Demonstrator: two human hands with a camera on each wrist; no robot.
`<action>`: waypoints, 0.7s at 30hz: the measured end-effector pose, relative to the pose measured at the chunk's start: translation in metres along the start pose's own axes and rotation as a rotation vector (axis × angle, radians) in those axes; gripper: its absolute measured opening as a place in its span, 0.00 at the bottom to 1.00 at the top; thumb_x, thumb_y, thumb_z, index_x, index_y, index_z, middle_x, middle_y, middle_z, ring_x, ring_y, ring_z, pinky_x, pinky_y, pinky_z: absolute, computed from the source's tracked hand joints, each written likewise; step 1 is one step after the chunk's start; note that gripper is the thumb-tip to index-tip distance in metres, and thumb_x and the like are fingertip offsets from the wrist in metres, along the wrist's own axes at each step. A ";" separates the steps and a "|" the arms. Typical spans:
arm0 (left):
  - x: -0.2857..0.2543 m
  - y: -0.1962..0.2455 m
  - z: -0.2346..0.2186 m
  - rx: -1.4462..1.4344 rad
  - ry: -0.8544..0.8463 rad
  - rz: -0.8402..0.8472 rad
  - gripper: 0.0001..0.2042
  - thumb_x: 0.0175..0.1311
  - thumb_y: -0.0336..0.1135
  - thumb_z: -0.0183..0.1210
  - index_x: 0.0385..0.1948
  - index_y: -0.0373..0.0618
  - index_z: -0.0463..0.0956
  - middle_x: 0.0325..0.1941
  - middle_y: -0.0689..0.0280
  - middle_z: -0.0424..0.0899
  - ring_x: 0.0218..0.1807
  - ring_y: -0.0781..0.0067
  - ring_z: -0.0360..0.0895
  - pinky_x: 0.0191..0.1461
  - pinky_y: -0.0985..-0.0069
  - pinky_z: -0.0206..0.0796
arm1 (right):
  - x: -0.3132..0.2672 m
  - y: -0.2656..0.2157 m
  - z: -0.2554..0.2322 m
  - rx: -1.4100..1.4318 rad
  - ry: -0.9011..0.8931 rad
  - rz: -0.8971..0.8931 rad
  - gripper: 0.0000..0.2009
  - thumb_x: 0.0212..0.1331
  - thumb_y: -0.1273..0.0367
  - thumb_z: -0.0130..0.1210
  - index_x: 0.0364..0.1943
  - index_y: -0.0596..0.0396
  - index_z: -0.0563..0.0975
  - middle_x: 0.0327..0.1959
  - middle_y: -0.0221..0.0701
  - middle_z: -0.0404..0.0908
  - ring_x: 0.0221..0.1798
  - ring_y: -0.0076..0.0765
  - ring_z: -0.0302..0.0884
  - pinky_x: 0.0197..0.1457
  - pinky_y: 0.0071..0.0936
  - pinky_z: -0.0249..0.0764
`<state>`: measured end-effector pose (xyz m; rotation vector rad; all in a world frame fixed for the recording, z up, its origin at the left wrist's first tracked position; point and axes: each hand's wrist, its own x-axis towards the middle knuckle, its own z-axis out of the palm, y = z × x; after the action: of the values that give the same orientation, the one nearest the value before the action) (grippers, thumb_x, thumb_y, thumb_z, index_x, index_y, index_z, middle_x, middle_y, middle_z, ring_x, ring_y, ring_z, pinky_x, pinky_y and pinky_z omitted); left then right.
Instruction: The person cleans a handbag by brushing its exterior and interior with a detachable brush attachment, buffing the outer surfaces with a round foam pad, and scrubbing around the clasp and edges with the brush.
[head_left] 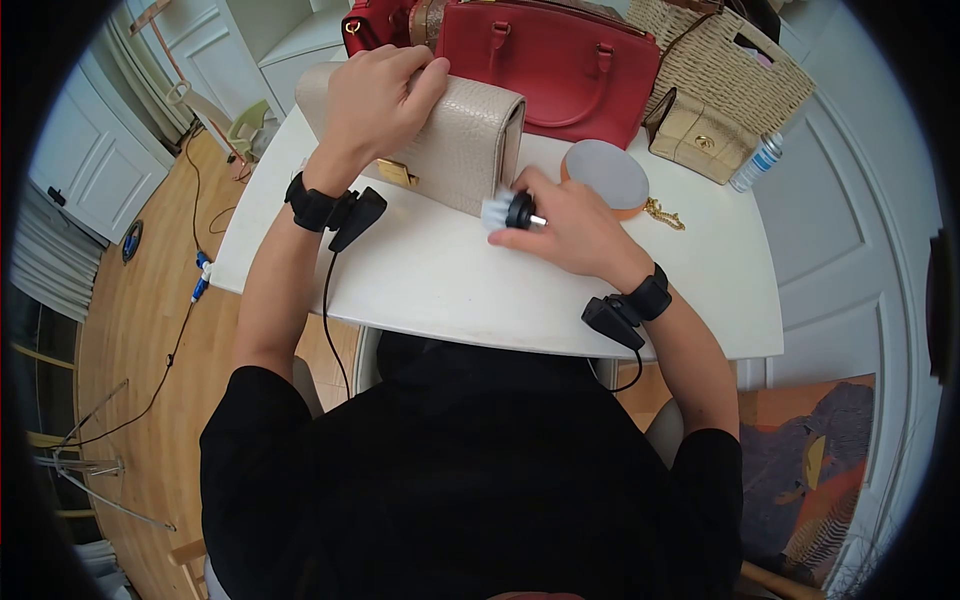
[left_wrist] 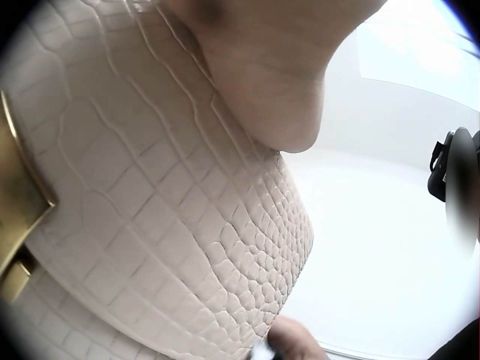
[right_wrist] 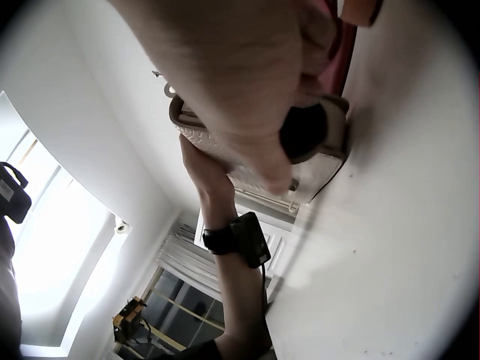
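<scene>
A cream crocodile-textured handbag (head_left: 455, 150) stands upright on the white table, its gold clasp (head_left: 398, 173) low on the front. My left hand (head_left: 378, 105) grips the bag along its top edge, and in the left wrist view the textured flap (left_wrist: 165, 195) fills much of the picture. In my right hand (head_left: 578, 228) I hold a small round brush (head_left: 519, 210) with pale bristles, a black base and a short metal shank. The bristles, blurred, are at the bag's lower right corner. In the right wrist view the black base (right_wrist: 304, 131) shows beyond my thumb.
Behind stand a red handbag (head_left: 560, 70), a woven straw bag (head_left: 745, 70) and a small gold bag (head_left: 700, 137). A round grey-topped tin (head_left: 607, 178), a gold chain (head_left: 664, 213) and a spray can (head_left: 757, 163) are at the right. Cables run from both wrist cameras.
</scene>
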<state>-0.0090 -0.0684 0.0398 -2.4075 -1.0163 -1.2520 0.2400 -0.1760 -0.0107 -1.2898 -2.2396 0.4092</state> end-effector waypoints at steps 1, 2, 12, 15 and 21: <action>0.000 -0.001 0.000 -0.002 -0.001 0.001 0.15 0.72 0.43 0.52 0.33 0.43 0.83 0.29 0.55 0.83 0.35 0.50 0.80 0.40 0.58 0.68 | 0.001 0.004 0.004 -0.068 -0.095 0.026 0.28 0.59 0.49 0.68 0.49 0.59 0.76 0.24 0.41 0.83 0.30 0.50 0.84 0.38 0.42 0.77; 0.000 -0.003 0.000 -0.004 -0.003 0.003 0.15 0.72 0.43 0.52 0.33 0.43 0.83 0.29 0.55 0.83 0.35 0.50 0.80 0.40 0.58 0.68 | 0.002 0.008 0.006 -0.134 -0.189 0.054 0.27 0.59 0.50 0.67 0.49 0.59 0.77 0.25 0.42 0.84 0.32 0.52 0.84 0.41 0.44 0.77; 0.006 -0.029 -0.009 -0.229 -0.133 0.159 0.13 0.65 0.41 0.55 0.28 0.43 0.84 0.28 0.63 0.84 0.40 0.61 0.81 0.56 0.63 0.68 | 0.007 0.014 -0.003 0.108 0.272 0.179 0.20 0.62 0.58 0.64 0.48 0.59 0.76 0.28 0.41 0.83 0.31 0.42 0.83 0.37 0.36 0.76; 0.009 -0.033 -0.011 -0.431 -0.205 0.271 0.12 0.64 0.36 0.50 0.28 0.42 0.81 0.33 0.65 0.85 0.54 0.60 0.78 0.73 0.60 0.54 | 0.013 0.022 0.009 0.403 0.549 -0.019 0.20 0.64 0.62 0.65 0.51 0.60 0.73 0.30 0.34 0.83 0.28 0.27 0.77 0.31 0.26 0.70; 0.008 -0.022 0.003 -0.703 -0.256 0.277 0.10 0.65 0.35 0.52 0.33 0.44 0.83 0.42 0.68 0.87 0.64 0.60 0.75 0.76 0.57 0.50 | 0.004 0.007 0.019 0.557 0.483 -0.221 0.25 0.64 0.65 0.70 0.58 0.60 0.70 0.32 0.28 0.82 0.28 0.16 0.67 0.30 0.18 0.67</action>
<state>-0.0191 -0.0477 0.0424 -3.1544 -0.2735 -1.3812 0.2326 -0.1686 -0.0287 -0.7413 -1.6717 0.5242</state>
